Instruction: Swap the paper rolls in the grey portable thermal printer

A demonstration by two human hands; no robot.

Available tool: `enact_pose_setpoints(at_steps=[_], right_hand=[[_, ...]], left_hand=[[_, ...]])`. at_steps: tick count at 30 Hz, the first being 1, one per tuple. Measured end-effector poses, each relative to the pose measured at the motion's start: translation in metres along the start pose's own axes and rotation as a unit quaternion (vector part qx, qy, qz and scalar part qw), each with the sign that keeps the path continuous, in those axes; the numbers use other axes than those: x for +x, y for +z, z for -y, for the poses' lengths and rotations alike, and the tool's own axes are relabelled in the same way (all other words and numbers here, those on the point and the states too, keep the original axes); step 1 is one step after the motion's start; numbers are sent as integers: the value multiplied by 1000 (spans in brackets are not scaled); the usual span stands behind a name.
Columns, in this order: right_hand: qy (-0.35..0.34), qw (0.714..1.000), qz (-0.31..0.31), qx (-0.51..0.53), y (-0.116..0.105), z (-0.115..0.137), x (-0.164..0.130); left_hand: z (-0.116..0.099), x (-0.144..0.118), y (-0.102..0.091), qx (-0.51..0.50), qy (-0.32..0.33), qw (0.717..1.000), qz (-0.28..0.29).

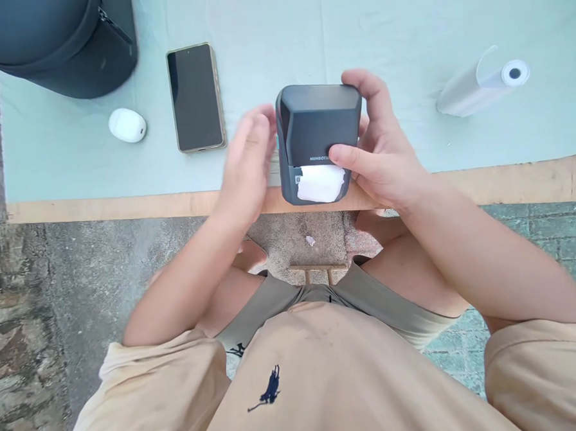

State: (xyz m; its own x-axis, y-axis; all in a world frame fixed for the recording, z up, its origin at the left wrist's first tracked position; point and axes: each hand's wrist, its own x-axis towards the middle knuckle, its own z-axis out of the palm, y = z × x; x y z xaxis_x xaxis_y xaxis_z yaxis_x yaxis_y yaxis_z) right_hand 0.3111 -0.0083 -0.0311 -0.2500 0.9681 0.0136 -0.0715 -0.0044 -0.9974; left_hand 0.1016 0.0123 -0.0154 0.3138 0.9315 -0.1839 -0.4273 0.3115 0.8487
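A dark label printer (pixel 324 127) marked NIIMBOT is held above the table's near edge. White paper (pixel 320 183) with a ragged edge sticks out at its lower front. My right hand (pixel 380 136) grips the printer's right side, thumb on the front face and index finger at the top corner; its other fingers are partly hidden behind. My left hand (pixel 251 156) is at the printer's left side, slightly blurred, its fingers extended and not wrapped round it. Whether the left fingertips touch the casing is hard to tell.
On the pale green tabletop (pixel 268 23) lie a phone (pixel 196 98), a small white rounded case (pixel 127 125) and a black zippered bag (pixel 57 47) at the left. A clear-wrapped roll (pixel 479 90) is at the right. A paper scrap (pixel 310 240) lies on the ground.
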Motion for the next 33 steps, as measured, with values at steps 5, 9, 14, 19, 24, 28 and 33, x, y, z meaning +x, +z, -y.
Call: enact_pose_setpoints(at_steps=[5, 9, 14, 19, 24, 28, 33], right_hand=[[-40, 996, -17, -79, 5, 5, -5], [-92, 977, -63, -182, 5, 20, -10], [-166, 956, -47, -238, -2, 27, -10], [-158, 949, 9, -273, -6, 26, -11], [-176, 925, -30, -335, -8, 33, -10], [-195, 881, -184, -390, 3, 44, -8], [-180, 894, -276, -303, 16, 57, -6]], left_hand=[[22, 0, 19, -7, -25, 1000, 1], [22, -4, 18, -14, -63, 998, -10], [26, -6, 13, -22, -79, 996, -26], [29, -3, 13, -28, -65, 997, -45], [26, -2, 16, -37, -59, 997, -24], [23, -2, 16, -51, -57, 996, 53], [30, 0, 8, -14, -60, 998, 19]])
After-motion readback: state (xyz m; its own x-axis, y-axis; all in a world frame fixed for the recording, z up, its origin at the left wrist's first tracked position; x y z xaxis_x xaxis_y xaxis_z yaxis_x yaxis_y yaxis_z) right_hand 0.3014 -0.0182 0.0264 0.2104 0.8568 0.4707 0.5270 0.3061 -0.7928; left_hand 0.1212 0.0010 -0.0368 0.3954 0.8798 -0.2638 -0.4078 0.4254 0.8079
